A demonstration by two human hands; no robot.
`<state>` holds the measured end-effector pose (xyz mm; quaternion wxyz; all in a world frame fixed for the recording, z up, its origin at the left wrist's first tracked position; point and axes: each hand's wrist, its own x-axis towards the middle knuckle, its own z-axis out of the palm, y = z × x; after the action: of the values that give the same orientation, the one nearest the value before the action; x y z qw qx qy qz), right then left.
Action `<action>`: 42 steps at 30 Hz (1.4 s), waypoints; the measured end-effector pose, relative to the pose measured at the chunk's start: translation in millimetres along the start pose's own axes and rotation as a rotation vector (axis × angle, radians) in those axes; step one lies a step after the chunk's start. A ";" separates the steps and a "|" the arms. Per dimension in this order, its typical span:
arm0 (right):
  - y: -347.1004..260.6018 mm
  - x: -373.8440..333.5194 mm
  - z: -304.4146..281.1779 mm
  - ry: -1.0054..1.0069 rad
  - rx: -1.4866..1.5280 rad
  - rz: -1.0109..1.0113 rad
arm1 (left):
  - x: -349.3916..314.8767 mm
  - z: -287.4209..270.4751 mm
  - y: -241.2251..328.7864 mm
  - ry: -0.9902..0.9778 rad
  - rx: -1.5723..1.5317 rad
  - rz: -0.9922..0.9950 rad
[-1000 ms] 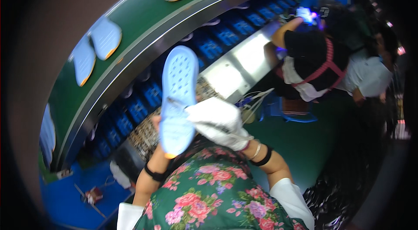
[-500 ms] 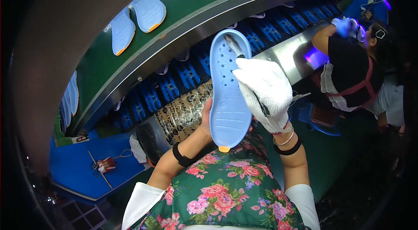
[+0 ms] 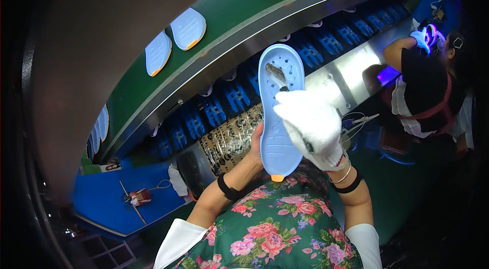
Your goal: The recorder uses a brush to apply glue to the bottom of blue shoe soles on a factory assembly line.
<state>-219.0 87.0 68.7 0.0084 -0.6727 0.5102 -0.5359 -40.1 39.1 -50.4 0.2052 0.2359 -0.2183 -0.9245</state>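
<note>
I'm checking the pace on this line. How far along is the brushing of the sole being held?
In hand: the left hand holds the light blue sole; the gloved right hand has a brush at its toe end. Whether any is coated can't be told. More soles ride the green belt.

You hold a pale blue perforated shoe sole (image 3: 279, 116) with a small orange tip at its heel end; your left hand (image 3: 256, 142) is bare, with a black band on its wrist, and your right hand (image 3: 311, 126) wears a white knitted glove, a black band behind it. The small brush (image 3: 278, 76) has grey-brown bristles. Your apron (image 3: 277, 231) is dark green with pink and red flowers. The curved conveyor belt (image 3: 229, 19) is green, carrying more light blue soles (image 3: 188, 28) edged in orange. Below its silver metal rail (image 3: 244, 52) sit deep blue plastic racks (image 3: 224, 101). The nearby person's gloves (image 3: 423, 39) glow blue-violet.
</note>
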 end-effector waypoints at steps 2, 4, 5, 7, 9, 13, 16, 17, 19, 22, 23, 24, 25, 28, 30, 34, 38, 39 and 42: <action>-2.3 1.2 3.4 -0.049 -0.001 -0.036 | 6.1 -3.2 0.8 0.022 -0.031 0.025; -8.2 6.4 -1.2 -0.049 0.181 0.024 | 12.8 -18.6 1.9 -0.187 -0.325 0.039; -0.3 2.0 0.1 -0.003 0.299 0.116 | 16.6 -19.0 2.4 -0.253 -0.434 0.037; 13.3 -0.9 8.8 0.110 0.246 0.161 | 20.0 -13.3 8.9 -0.115 -0.251 0.087; 13.5 1.4 7.4 0.148 0.136 0.097 | 22.1 -1.9 14.3 0.062 -0.087 0.126; 3.6 -5.9 18.9 0.037 0.142 -0.044 | 41.9 11.9 21.7 -0.294 -0.276 0.148; 17.4 -6.0 19.9 0.067 0.443 0.147 | 43.6 20.6 30.8 -0.349 -0.476 0.233; 22.0 -1.5 18.8 0.139 0.286 0.101 | 39.0 37.2 35.7 -0.051 0.008 0.315; 22.1 -2.5 15.0 0.127 0.160 0.031 | 48.6 22.9 32.1 -0.327 -0.415 0.246; 19.7 -13.5 30.6 0.050 0.070 -0.124 | 53.9 27.6 35.4 -0.382 -0.331 0.196; 8.4 -15.1 32.7 0.086 0.175 -0.063 | 58.0 28.0 38.0 -0.505 -0.487 0.129; 10.1 -17.9 36.1 0.087 0.176 -0.062 | 59.6 27.4 39.8 -0.503 -0.486 0.128; 12.0 -24.0 42.8 0.152 0.265 0.038 | 59.2 25.7 41.2 -0.432 -0.419 0.215; 23.7 -9.6 19.6 0.120 0.275 0.023 | 53.1 30.9 42.1 -0.218 -0.555 0.302; 16.3 -12.2 18.0 0.033 0.103 -0.052 | 55.1 31.0 41.6 -0.239 -0.379 0.282; 2.9 -26.3 29.6 0.022 0.164 -0.087 | 61.9 17.7 52.2 -0.663 -0.316 0.126; 20.2 -21.6 13.0 0.001 0.277 0.031 | 60.8 29.5 46.4 -0.279 -0.421 0.311; 18.7 -23.7 14.2 -0.006 0.247 -0.016 | 61.1 32.4 46.9 -0.247 -0.444 0.311; 13.5 -39.6 26.1 -0.087 0.268 -0.118 | 64.5 27.2 53.2 -0.578 -0.404 0.142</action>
<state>-205.3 94.1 21.8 0.0885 -0.7169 0.3927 -0.5692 -91.6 -27.3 -24.6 0.2412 -0.0963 -0.0959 -0.9609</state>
